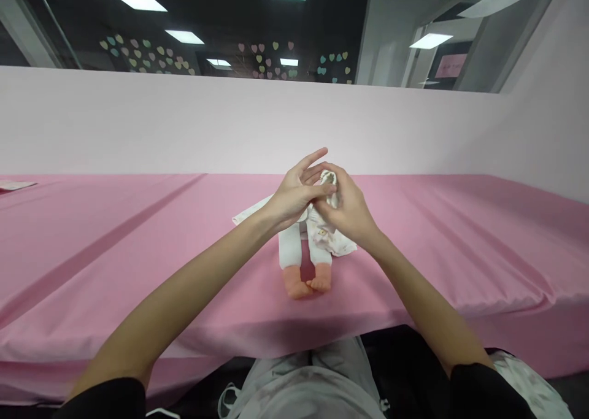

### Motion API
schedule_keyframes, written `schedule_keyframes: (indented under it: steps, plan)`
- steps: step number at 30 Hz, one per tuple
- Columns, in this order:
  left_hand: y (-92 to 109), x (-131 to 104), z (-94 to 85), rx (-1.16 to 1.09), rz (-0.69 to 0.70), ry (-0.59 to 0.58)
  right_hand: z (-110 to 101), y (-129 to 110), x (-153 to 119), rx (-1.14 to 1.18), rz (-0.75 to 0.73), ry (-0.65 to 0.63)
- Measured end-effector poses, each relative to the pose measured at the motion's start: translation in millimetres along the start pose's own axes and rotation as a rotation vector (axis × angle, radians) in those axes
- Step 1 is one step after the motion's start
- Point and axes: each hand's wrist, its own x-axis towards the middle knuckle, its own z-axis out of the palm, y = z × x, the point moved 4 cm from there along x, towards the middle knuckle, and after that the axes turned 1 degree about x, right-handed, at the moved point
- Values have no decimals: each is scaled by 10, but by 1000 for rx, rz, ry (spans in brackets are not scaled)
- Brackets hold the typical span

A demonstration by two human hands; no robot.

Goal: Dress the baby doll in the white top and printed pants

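A baby doll lies on the table with its feet [300, 284] toward me and white cloth legs [290, 247]. Its upper body is hidden behind my hands. Over it, a white printed baby garment [327, 238] is spread to both sides, with one part bunched up between my hands. My right hand [348, 207] is closed, pinching that gathered cloth between thumb and fingers. From the other side my left hand [297, 192] presses its thumb on the same cloth, one finger stretched upward.
A pink cloth [151, 253] covers the table, with folds on both sides. At the far left edge lies a flat, pale item [16, 186]. A white wall [184, 124] with a window above stands behind the table. Patterned fabric [529, 385] is at the lower right.
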Motion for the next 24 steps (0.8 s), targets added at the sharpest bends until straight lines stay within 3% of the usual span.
schedule_keyframes:
  steps: [3, 7, 10, 13, 15, 17, 19, 21, 24]
  plan:
    - [3, 70, -47, 75, 87, 11, -66, 107, 140, 114, 16, 15]
    - [-19, 196, -209, 284, 112, 136, -149, 180, 320, 196, -11, -199]
    - [21, 312, -304, 635, 210, 114, -188, 155, 452, 201, -32, -332]
    - [133, 427, -438, 1061, 413, 89, -270, 179, 625, 147, -25, -355]
    - [196, 517, -567, 1270, 474, 44, -347, 208, 740, 66, -47, -340]
    - [240, 608, -708, 1403, 429, -28, -441, 206, 840, -41, -90, -291]
    - [326, 665, -809, 1506, 406, -20, -559, 139, 922, -137, -116, -208]
    - [463, 670, -790, 1636, 486, -22, -717, -9, 996, -175, -108, -98]
    - [738, 620, -583, 1881, 665, -150, -1001, -319, 1092, -104, -165, 64]
